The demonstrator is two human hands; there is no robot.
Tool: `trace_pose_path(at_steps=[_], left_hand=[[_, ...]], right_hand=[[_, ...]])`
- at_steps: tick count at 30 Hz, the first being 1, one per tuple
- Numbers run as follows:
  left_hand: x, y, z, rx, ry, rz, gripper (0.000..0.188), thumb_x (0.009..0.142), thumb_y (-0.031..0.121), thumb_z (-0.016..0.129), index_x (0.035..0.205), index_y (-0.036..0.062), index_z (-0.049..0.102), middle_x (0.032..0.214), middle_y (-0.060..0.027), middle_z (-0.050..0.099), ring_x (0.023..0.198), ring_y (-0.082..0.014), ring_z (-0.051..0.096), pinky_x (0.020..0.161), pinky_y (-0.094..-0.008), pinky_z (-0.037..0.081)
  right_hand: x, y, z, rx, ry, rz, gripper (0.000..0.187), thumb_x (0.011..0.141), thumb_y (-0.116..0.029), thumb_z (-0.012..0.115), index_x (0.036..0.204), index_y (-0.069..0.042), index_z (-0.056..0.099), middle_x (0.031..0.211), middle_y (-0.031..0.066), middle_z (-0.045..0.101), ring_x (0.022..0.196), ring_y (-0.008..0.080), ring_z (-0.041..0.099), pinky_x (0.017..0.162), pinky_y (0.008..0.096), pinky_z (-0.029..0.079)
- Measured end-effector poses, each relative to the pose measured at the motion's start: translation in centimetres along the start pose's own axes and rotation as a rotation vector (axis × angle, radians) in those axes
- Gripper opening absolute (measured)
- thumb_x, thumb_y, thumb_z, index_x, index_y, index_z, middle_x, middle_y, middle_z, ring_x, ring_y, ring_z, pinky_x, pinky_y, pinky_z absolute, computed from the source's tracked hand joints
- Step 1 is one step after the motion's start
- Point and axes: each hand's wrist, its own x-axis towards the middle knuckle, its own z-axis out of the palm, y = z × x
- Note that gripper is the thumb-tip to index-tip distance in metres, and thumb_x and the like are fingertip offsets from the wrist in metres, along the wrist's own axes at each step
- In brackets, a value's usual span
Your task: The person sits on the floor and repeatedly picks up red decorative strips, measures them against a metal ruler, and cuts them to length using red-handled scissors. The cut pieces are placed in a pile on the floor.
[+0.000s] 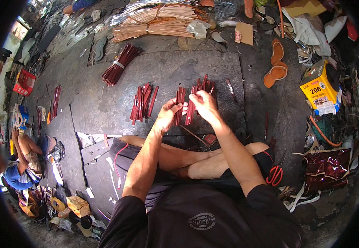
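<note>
In the head view, the left hand (171, 112) is closed around a flat group of dark red strips (179, 105), its thumb lying on the front of them. The right hand (205, 105), just beside it, has its fingers drawn in and pinches a second group of strips (190, 111), which slants down between the two hands. Right behind the right hand lies a further heap of strips (206, 84), partly hidden by it. To the left of the left hand, a loose pile (141, 103) lies on the dark floor (99, 105); farther off beyond it rests a tied bundle (121, 65) with a pale band. Near the right hand, on its right, is a single strip (231, 90). Well apart from that hand, toward the body, lie red-handled scissors (275, 168); orange sandals (279, 71) sit beyond it to the right.
</note>
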Motion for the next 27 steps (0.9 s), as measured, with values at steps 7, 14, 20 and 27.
trace_pose_path(at_steps=[7, 14, 20, 27], left_hand=[[-0.2, 0.7, 0.5, -0.155, -0.043, -0.001, 0.028, 0.097, 0.003, 0.052, 0.124, -0.0024, 0.049, 0.116, -0.0176, 0.062, 0.105, -0.0246, 0.064, 0.096, -0.0366, 0.053], [-0.3, 1.0, 0.2, -0.240, -0.163, -0.004, 0.035, 0.097, 0.004, 0.049, 0.130, -0.0056, 0.046, 0.120, -0.0197, 0.060, 0.108, -0.0264, 0.063, 0.100, -0.0374, 0.051], [-0.6, 1.3, 0.6, -0.230, -0.151, -0.015, 0.038, 0.097, 0.005, 0.050, 0.133, -0.0052, 0.042, 0.123, -0.0222, 0.059, 0.112, -0.0278, 0.061, 0.100, -0.0397, 0.051], [-0.9, 0.8, 0.4, -0.144, -0.239, -0.103, 0.037, 0.100, 0.015, 0.051, 0.131, -0.0042, 0.044, 0.124, -0.0223, 0.059, 0.114, -0.0287, 0.061, 0.099, -0.0397, 0.051]], right_hand=[[0.0, -2.1, -3.4, 0.234, 0.015, 0.043, 0.047, 0.092, -0.032, 0.068, 0.119, 0.006, 0.060, 0.104, 0.0160, 0.069, 0.094, 0.0210, 0.066, 0.081, 0.0333, 0.052], [0.4, -1.8, -3.8, 0.180, -0.001, 0.018, 0.051, 0.091, -0.034, 0.069, 0.120, 0.006, 0.059, 0.107, 0.0177, 0.068, 0.099, 0.0231, 0.065, 0.084, 0.0346, 0.052], [0.0, -1.9, -3.8, -0.121, 0.155, -0.044, 0.049, 0.090, -0.036, 0.070, 0.115, 0.005, 0.062, 0.103, 0.0152, 0.069, 0.095, 0.0199, 0.066, 0.082, 0.0335, 0.052], [-0.5, -1.0, -0.6, 0.407, -0.266, 0.029, 0.029, 0.092, -0.027, 0.068, 0.101, 0.001, 0.066, 0.091, 0.0093, 0.069, 0.078, 0.0131, 0.064, 0.074, 0.0306, 0.052]])
